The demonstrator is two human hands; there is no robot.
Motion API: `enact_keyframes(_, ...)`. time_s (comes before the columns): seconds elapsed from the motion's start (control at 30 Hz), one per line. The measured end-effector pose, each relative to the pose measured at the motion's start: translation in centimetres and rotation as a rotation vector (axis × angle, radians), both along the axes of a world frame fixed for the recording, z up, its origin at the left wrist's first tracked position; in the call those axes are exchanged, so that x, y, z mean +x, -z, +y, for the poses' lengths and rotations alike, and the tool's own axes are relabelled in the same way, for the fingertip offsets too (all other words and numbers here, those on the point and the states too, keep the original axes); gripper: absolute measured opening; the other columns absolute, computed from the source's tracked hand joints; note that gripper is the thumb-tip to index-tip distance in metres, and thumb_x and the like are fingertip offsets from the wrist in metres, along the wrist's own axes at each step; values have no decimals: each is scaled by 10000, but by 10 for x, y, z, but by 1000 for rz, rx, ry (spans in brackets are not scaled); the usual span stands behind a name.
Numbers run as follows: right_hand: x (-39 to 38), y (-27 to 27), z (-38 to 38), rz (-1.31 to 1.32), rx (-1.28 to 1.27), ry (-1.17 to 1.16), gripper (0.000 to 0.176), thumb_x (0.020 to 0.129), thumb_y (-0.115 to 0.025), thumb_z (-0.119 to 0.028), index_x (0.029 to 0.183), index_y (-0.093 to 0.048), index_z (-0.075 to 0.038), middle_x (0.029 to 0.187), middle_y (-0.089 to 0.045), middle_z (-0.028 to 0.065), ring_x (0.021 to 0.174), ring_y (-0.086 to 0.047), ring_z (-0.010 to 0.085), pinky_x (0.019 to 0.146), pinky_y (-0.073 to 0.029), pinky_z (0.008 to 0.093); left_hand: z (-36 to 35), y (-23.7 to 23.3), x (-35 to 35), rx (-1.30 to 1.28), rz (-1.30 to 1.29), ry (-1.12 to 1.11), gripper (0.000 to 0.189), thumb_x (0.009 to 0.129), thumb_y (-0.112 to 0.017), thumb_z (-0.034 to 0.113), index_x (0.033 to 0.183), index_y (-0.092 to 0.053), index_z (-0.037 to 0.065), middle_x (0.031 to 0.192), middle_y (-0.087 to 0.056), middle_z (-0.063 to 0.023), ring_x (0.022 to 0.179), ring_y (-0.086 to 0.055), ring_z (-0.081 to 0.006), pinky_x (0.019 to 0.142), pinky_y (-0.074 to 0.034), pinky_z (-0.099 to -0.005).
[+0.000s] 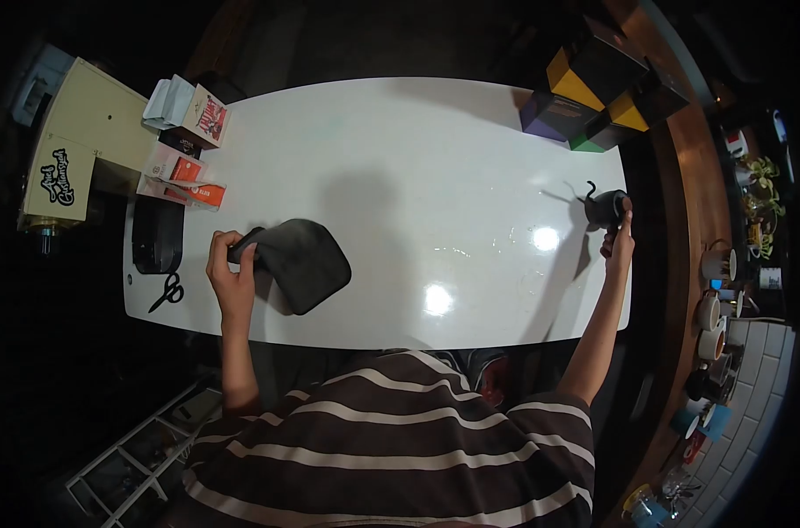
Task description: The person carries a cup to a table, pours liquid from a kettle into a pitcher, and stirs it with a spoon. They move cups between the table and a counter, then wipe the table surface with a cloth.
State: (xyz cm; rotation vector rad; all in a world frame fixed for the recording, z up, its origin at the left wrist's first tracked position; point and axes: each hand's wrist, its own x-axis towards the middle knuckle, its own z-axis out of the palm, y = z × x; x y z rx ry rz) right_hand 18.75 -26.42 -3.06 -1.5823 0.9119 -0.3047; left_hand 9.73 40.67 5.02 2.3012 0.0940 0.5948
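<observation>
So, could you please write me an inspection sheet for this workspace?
surface: white table, glossy, with bright reflections and small wet-looking marks
job's things: broad dark item at left; small dark kettle with curved spout at right
clutter: scissors, black case and packets at left; boxes at far right
grippers: left hand holds the dark item's narrow end; right hand holds the kettle
cables: nothing seen on the table
surroundings: cups and plants beyond the right side
</observation>
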Motion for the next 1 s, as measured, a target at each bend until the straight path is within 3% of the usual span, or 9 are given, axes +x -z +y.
enact_keyframes(0.53,14,22,9,9,77,-52,702,907,-536,-759,673,-519,-98,527,-370,-50,390,-290,58,389,-177,249,6,-7,-17,23,-107,-25,199,848,-699,-55,974,-549,-24,920,-532,-101,827,-561,-230,757,-474,-311)
enact_keyframes(0.83,21,29,-5,41,98,-94,714,891,-527,-787,691,-536,-102,541,-376,-55,418,-341,60,402,-220,233,5,-22,-16,12,-22,139,176,811,-696,-66,961,-620,-14,949,-508,-89,840,-572,-205,759,-483,-305)
enact_keyframes(0.93,23,30,-13,54,42,-126,773,917,-483,-779,665,-553,-51,525,-448,0,409,-429,121,380,-300,297,11,-28,-18,17,21,206,160,810,-674,-23,959,-618,-14,954,-495,-99,847,-570,-218,774,-482,-311)
enact_keyframes(1.0,18,16,-17,412,-459,-78,848,934,-462,-764,720,-615,43,592,-573,114,528,-601,243,480,-456,401,19,-30,-19,34,8,297,156,806,-642,30,954,-619,-15,957,-488,-113,868,-562,-240,796,-477,-327)
